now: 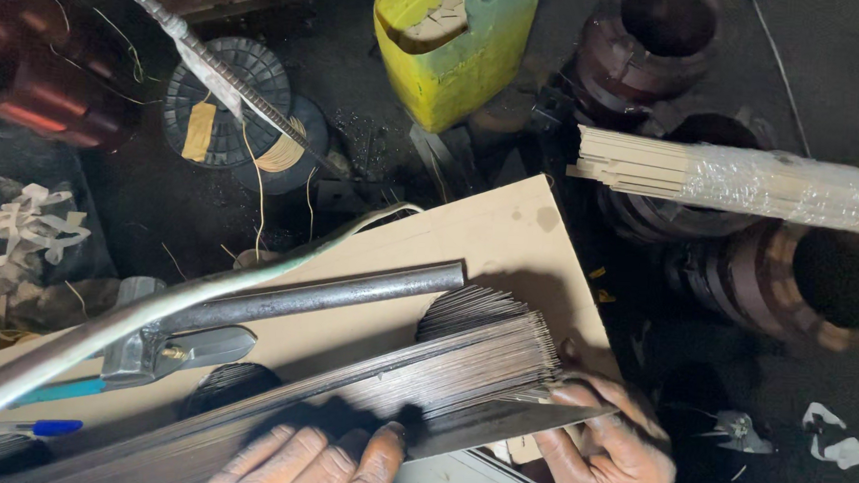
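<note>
1. Near edge of the scene, centre: left hand (310,464) lies flat, fingers spread, pressing down on a fanned stack of thin metal strips (442,370); no closed grip, just palm and fingers on top.
2. Near right: right hand (606,457) has its fingers curled loosely at the right end of the strips and on the long flat blade (508,422) that runs across them; cannot tell how tightly it grips.
3. The strips lie on a tan board (509,226), slanting from near left up to centre right, with the right ends fanned out and uneven.
4. Over the board lies a long lever cutter: dark round handle bar (329,295) and a pale tube (101,337) running off to the near left.
5. Progress, as a judgement: strips are gathered and held against the blade, but the ends look not yet squared; the lever is untouched by either hand, so any cutting looks not yet done on this batch.
6. Far centre: yellow plastic can (459,47). Far right: wrapped bundle of pale sticks (746,180) atop dark round motor cores (800,281). Far left: black wire spool (226,103). Near left: blue pen (47,427).
</note>
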`<state>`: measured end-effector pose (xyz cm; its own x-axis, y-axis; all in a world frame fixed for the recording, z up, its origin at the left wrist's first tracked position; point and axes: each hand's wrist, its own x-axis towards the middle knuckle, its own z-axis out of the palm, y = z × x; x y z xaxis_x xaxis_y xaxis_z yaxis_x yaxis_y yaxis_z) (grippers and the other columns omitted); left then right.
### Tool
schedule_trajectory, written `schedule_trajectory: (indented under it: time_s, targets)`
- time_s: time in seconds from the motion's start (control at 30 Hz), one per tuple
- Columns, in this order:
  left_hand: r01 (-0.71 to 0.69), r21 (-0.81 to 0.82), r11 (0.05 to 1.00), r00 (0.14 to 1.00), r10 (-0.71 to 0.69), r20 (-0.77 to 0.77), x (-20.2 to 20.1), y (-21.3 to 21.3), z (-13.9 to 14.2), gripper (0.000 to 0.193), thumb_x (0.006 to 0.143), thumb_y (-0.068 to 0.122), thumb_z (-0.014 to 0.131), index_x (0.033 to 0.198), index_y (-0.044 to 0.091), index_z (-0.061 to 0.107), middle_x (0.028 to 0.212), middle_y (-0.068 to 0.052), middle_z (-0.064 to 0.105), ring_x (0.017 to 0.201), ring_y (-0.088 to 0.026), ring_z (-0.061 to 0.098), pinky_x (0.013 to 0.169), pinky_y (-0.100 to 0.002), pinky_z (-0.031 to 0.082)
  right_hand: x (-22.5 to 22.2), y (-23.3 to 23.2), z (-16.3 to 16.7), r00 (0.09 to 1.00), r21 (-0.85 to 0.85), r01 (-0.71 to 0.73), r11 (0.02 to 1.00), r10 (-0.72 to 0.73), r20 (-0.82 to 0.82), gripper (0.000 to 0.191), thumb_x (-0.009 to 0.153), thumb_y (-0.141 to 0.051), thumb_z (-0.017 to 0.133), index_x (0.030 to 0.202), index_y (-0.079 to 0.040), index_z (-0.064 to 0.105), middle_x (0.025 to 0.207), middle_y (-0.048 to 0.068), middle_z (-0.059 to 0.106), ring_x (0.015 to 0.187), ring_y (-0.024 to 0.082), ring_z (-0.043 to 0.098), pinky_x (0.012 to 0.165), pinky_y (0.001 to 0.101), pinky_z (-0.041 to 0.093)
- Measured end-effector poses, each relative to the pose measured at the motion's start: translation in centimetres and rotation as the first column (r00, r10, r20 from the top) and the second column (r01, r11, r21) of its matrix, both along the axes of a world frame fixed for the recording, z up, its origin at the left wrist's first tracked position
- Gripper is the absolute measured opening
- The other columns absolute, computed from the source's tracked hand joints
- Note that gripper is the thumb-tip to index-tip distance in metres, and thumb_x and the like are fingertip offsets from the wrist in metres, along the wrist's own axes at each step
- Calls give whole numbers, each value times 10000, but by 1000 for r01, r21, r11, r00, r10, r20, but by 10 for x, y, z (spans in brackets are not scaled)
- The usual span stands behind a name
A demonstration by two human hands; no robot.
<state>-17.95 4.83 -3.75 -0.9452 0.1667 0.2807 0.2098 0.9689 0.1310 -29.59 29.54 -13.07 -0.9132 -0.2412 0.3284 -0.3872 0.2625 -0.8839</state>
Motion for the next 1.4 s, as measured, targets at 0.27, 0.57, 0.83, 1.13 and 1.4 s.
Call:
schedule_trajectory:
  time_s: [0.27, 0.57, 0.83, 1.13, 1.4]
  targets:
    - [-23, 51, 998, 997, 27, -78, -10, 5, 3, 167, 859, 190, 669, 977, 184, 786, 856, -35, 767, 827, -188, 775, 754, -424, 636, -14, -3, 10, 999, 110, -25, 994, 29, -37, 308, 632, -54, 841, 919, -4, 742, 916, 139, 748, 874, 209, 759, 840, 327, 580]
    - [38, 52, 998, 992, -31, -122, -22, 18, 4, 170, 829, 195, 675, 963, 211, 777, 800, 1, 737, 713, -177, 739, 680, -369, 632, -27, -5, 9, 989, -30, -120, 992, 116, -97, 200, 675, -38, 787, 834, -18, 667, 830, 85, 706, 795, 204, 736, 804, 321, 594]
    - [124, -9, 992, 967, -122, -225, -37, 34, 17, 127, 922, 159, 762, 1048, 147, 771, 703, -13, 643, 602, -155, 669, 549, -346, 576, -15, 4, 10, 987, -45, -163, 986, 163, 3, 208, 714, -14, 787, 910, -26, 716, 875, 66, 722, 915, 220, 741, 830, 337, 588]
    - [186, 120, 975, 979, -174, -110, -35, 39, 41, 452, 738, 199, 669, 1114, -51, 699, 780, -100, 641, 705, -218, 665, 607, -386, 581, 0, 16, -2, 996, 47, -91, 995, 91, -3, 266, 733, -34, 835, 988, 0, 770, 993, 88, 782, 876, 184, 761, 809, 320, 583]
    - [-3, 79, 997, 998, -2, 69, -5, 45, 42, 561, 758, 92, 657, 1314, 23, 632, 862, -85, 610, 819, -268, 632, 669, -421, 529, 32, 13, 40, 981, -197, 156, 968, -175, -83, 188, 906, 73, 748, 1088, 41, 716, 1088, 127, 726, 928, 170, 727, 934, 311, 602]
